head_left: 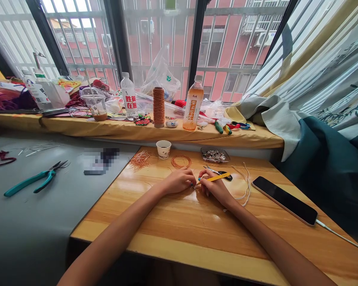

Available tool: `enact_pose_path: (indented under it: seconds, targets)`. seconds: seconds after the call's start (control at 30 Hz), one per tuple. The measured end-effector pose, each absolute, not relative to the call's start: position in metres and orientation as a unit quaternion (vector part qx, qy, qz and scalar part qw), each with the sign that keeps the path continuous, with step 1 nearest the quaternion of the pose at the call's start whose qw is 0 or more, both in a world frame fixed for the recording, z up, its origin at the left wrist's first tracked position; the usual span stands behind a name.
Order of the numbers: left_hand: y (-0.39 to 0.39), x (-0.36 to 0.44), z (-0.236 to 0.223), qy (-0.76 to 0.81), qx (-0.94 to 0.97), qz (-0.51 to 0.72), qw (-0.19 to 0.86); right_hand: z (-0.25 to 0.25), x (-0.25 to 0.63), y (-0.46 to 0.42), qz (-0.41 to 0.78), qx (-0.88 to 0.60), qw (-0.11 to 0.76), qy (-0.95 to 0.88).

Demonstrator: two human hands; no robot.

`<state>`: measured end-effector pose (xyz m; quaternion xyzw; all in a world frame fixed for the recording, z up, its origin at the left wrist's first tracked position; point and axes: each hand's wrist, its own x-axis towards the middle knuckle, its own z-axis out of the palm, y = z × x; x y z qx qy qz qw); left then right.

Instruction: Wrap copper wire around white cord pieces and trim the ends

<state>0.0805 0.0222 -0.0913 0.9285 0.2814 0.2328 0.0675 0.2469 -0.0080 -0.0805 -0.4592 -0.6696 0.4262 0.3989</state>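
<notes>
My right hand [213,186] is closed around a pair of slim yellow tweezers [216,177], whose tip points left toward my other hand. My left hand [180,180] rests on the wooden table [167,226] with its fingers pinched together. A tiny pale piece [194,187] shows at those fingertips, too small to name. Just beyond the hands lie a coil of orange cord [181,161] and black-handled scissors [226,174], partly behind my right hand. White cord [247,182] lies loose to the right.
Behind stand a paper cup [163,149], a heap of orange thread [140,159] and a clear tray of small pieces [214,155]. A charging phone [285,200] lies right. Teal pliers [44,177] lie on the grey surface. A cord spool [158,107] and bottles line the sill.
</notes>
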Motion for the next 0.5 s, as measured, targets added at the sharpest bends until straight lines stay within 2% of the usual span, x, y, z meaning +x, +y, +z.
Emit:
enact_pose_path:
  seconds: [0.5]
  targets:
    - [0.0216, 0.0848, -0.0971, 0.280, 0.925, 0.246, 0.075, -0.0883, 0.2454, -0.0081, 0.408, -0.457, 0.384, -0.691]
